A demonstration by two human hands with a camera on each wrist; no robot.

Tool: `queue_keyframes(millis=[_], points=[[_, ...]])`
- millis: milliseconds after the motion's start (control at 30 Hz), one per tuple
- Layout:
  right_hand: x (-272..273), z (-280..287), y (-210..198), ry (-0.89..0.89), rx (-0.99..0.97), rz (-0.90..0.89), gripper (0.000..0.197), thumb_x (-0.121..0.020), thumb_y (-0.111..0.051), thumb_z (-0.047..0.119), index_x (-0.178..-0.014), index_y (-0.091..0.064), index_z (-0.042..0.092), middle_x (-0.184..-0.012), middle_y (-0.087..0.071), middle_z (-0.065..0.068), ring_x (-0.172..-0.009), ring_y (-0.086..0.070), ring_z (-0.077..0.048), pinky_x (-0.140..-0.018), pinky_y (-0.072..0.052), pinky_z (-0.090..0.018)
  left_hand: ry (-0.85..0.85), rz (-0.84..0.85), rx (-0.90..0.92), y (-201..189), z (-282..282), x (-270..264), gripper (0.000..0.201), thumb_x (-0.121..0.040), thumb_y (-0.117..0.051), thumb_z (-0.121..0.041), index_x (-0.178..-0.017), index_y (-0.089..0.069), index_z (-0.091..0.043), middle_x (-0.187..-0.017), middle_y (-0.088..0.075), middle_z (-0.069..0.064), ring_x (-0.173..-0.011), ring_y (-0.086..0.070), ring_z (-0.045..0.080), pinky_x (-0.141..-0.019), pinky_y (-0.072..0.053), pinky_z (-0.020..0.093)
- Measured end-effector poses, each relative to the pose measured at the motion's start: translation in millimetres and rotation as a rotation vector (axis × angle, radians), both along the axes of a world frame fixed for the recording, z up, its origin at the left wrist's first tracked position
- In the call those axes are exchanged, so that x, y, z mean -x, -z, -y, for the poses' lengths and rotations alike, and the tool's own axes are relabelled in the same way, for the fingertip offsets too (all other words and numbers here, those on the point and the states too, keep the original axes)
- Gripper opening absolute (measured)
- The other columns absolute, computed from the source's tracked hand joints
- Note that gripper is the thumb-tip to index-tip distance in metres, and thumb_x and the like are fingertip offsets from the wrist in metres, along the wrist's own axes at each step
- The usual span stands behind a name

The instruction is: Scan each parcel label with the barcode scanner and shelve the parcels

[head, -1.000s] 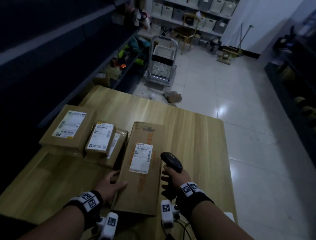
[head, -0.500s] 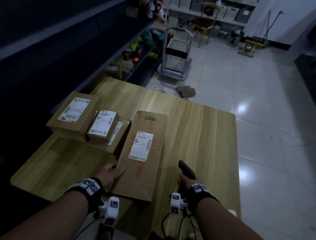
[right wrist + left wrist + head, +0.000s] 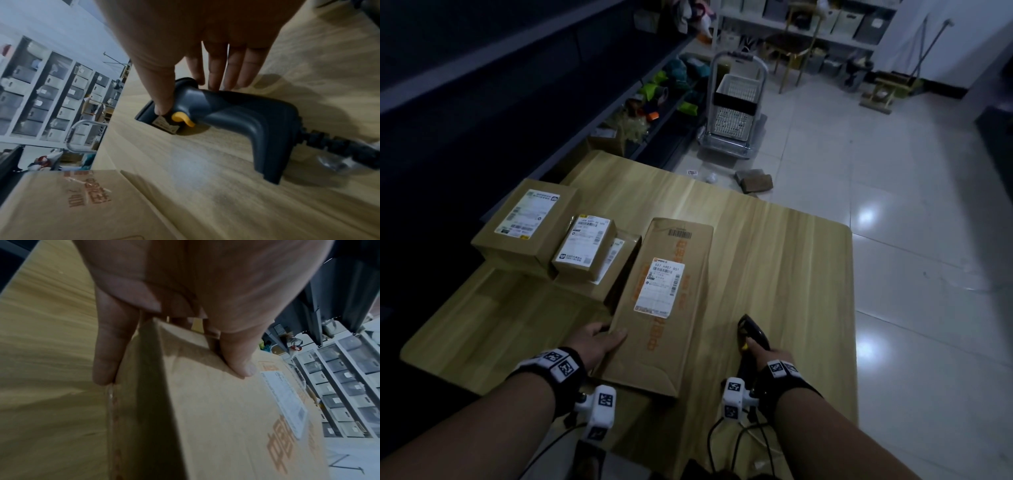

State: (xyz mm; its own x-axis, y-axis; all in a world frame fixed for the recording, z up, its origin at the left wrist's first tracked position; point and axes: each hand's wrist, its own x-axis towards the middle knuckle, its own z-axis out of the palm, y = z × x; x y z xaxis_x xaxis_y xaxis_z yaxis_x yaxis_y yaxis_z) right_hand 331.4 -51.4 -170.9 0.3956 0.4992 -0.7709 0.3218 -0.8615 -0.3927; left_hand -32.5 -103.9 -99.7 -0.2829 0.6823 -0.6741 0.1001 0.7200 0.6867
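- The scanner (image 3: pixel 224 116) has been lowered from a raised, aimed pose to the table (image 3: pixel 774 260) at the lower right of the head view, where it now lies on its side.
- It is still touched by the right hand (image 3: pixel 768 353): thumb on one side of the head, fingers nearly straight along the other (a loosening hold, by the look of it).
- The long parcel (image 3: pixel 664 308) lies flat at centre frame, its label (image 3: pixel 659 287) facing up.
- Its near left corner is pinched by the left hand (image 3: pixel 594 342), thumb on top, fingers at the side edge and under it.
- The scan is judged done; lifting this parcel for shelving seems next.
- Three smaller boxes (image 3: pixel 585 248) wait at the left (the two smallest stacked), presumably unscanned.
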Motion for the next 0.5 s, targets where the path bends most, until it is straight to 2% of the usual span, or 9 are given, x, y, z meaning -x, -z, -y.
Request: queue_keyframes(millis=[67,133,200,267,333,367,400,467,500], points=[[-0.1,-2.8,-8.9,0.032,-0.046,0.010,0.078,-0.085,-0.080,0.062,-0.135,-0.068,0.003,-0.112,-0.073,-0.018,-0.102,-0.069,-0.038,-0.099,-0.056,-0.047,0.032,-0.024,0.005,-3.3,-0.5,-3.3,0.063,-0.095,-0.074,-0.033,-0.147,-0.052,-0.007,-0.115,-0.068,0.012,-0.077,-0.062,0.017,-0.060,-0.049,0.028],[1.6,-6.8,-20.5,0.127,-0.111,0.022,0.085,-0.086,-0.081,0.058,-0.150,-0.056,0.008,-0.134,-0.068,-0.024,-0.121,-0.065,-0.044,-0.100,-0.050,-0.048,0.062,-0.057,0.013,-4.3,-2.7,-3.4,0.064,-0.095,-0.074,-0.032,-0.149,-0.050,-0.006,-0.128,-0.066,0.016,-0.080,-0.062,0.018,-0.065,-0.052,0.031],[9.1,-11.5,-35.1,0.180,-0.231,0.019,0.077,-0.092,-0.079,0.049,-0.154,-0.053,0.012,-0.143,-0.065,-0.022,-0.128,-0.063,-0.044,-0.105,-0.049,-0.048,0.084,-0.082,-0.006,-6.8,-4.8,-2.4,0.066,-0.094,-0.075,-0.030,-0.151,-0.048,-0.010,-0.138,-0.063,0.016,-0.087,-0.062,0.019,-0.072,-0.054,0.033],[25.3,-15.2,-45.4,0.178,-0.346,-0.061,0.063,-0.097,-0.074,0.044,-0.150,-0.058,0.013,-0.135,-0.071,-0.017,-0.119,-0.068,-0.039,-0.103,-0.053,-0.047,0.100,-0.108,-0.020,-7.3,-7.1,-0.3,0.071,-0.093,-0.077,-0.027,-0.154,-0.045,-0.016,-0.144,-0.059,0.015,-0.100,-0.062,0.024,-0.083,-0.055,0.037],[48.3,-16.2,-49.6,0.129,-0.379,-0.212,0.053,-0.098,-0.073,0.044,-0.139,-0.066,0.011,-0.114,-0.078,-0.013,-0.103,-0.074,-0.032,-0.099,-0.061,-0.052,0.121,-0.142,-0.011,-7.4,-9.0,-0.2,0.075,-0.092,-0.078,-0.027,-0.156,-0.042,-0.017,-0.147,-0.057,0.013,-0.118,-0.061,0.031,-0.089,-0.055,0.041],[60.9,-14.2,-51.9,0.093,-0.365,-0.309,0.047,-0.100,-0.072,0.043,-0.132,-0.069,0.008,-0.111,-0.078,-0.014,-0.103,-0.074,-0.031,-0.099,-0.062,-0.054,0.127,-0.149,-0.005,-6.7,-10.2,-0.4,0.072,-0.093,-0.077,-0.025,-0.156,-0.042,-0.016,-0.146,-0.058,0.013,-0.121,-0.062,0.032,-0.085,-0.055,0.039],[72.3,-11.4,-54.0,0.060,-0.335,-0.399,0.042,-0.101,-0.071,0.041,-0.126,-0.071,0.007,-0.115,-0.076,-0.017,-0.109,-0.074,-0.033,-0.101,-0.061,-0.054,0.129,-0.132,0.000,-7.8,-10.6,-2.4,0.065,-0.095,-0.075,-0.024,-0.153,-0.046,-0.014,-0.140,-0.062,0.013,-0.116,-0.064,0.031,-0.078,-0.055,0.036],[92.2,-4.8,-56.6,0.009,-0.254,-0.512,0.041,-0.101,-0.070,0.046,-0.124,-0.070,0.011,-0.128,-0.072,-0.015,-0.122,-0.069,-0.033,-0.107,-0.058,-0.054,0.155,-0.090,-0.011,-8.7,-10.4,-6.3,0.046,-0.099,-0.069,-0.021,-0.142,-0.058,-0.010,-0.120,-0.071,0.009,-0.097,-0.068,0.021,-0.073,-0.055,0.032],[100.0,-2.1,-59.0,-0.025,-0.233,-0.523,0.042,-0.100,-0.070,0.051,-0.122,-0.071,0.015,-0.129,-0.072,-0.011,-0.124,-0.068,-0.032,-0.108,-0.057,-0.054,0.175,-0.086,-0.019,-7.6,-9.5,-8.3,0.039,-0.100,-0.067,-0.021,-0.138,-0.061,-0.009,-0.112,-0.071,0.006,-0.091,-0.068,0.016,-0.070,-0.055,0.029]])
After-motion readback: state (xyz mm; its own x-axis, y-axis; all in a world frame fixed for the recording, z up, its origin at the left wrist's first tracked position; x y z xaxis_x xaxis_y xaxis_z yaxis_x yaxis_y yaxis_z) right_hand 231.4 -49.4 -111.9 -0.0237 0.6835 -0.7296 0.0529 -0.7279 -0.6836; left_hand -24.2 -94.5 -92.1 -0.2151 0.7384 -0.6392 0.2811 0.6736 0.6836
